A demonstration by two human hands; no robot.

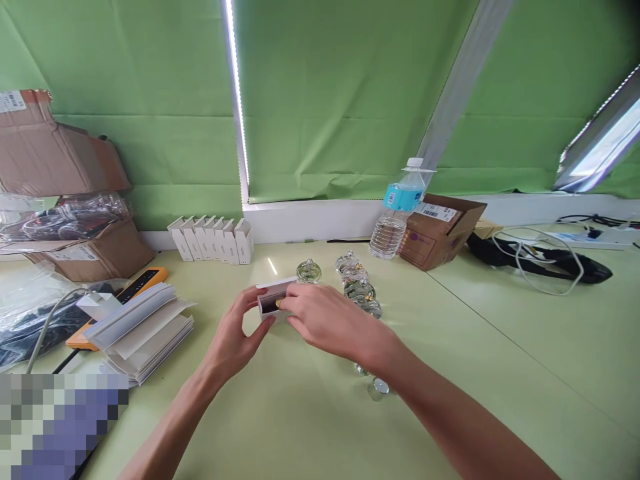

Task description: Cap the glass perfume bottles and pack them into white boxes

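Note:
My left hand (235, 333) grips a small white carton (273, 298) at its near end, thumb and fingers pinched on it, the flap standing up. My right hand (323, 320) curls over the carton's mouth, fingertips pressing a small gold-capped item (278, 303) into the opening. Just behind stands a round clear glass bottle (309, 271). A row of several more glass bottles (359, 287) runs from the back toward my right forearm, with one lying by my wrist (379, 386).
A stack of flat white carton blanks (145, 330) lies left, over an orange device (135, 288). Folded white boxes (213, 239) line the back wall. A water bottle (397, 217), cardboard boxes (440, 230), black cables (540, 260) stand right; packed cartons (75, 247) left.

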